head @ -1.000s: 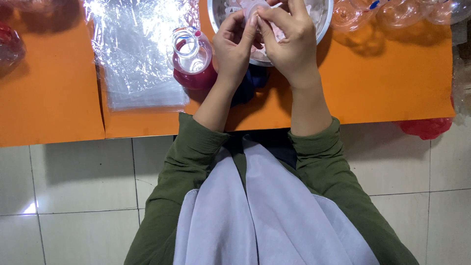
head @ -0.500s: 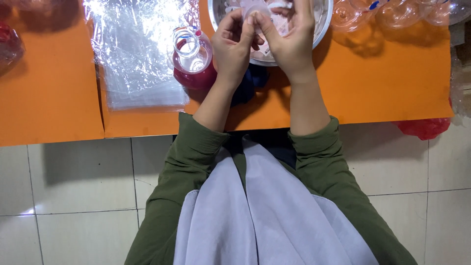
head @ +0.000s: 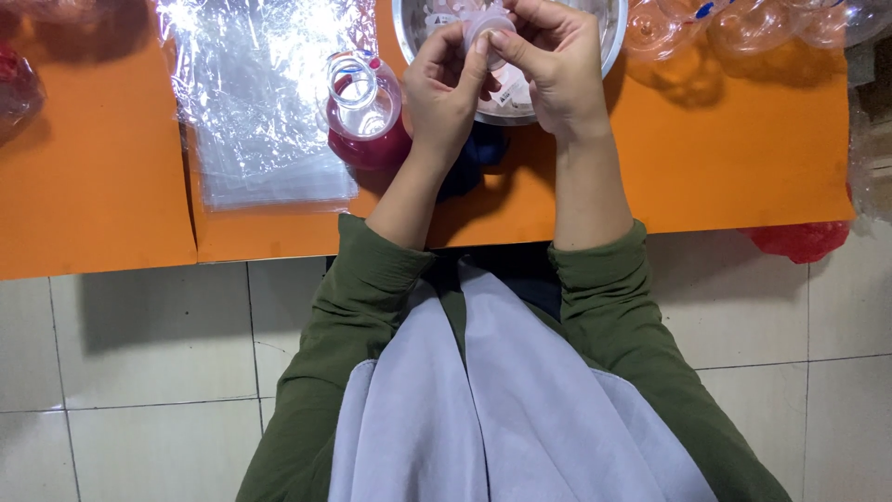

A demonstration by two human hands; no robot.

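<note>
Stack of clear plastic bags (head: 265, 112) flat on orange table (head: 743, 158), upper left

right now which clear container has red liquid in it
The clear jug just left of the left hand; the clear containers at top right look empty.

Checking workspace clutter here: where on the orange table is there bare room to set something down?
Bare orange table lies right of the right hand, below the clear plastic shells. Another bare stretch is left of the plastic bag stack. It is crowded around the metal bowl, the jug of red liquid and the left hand.
</note>
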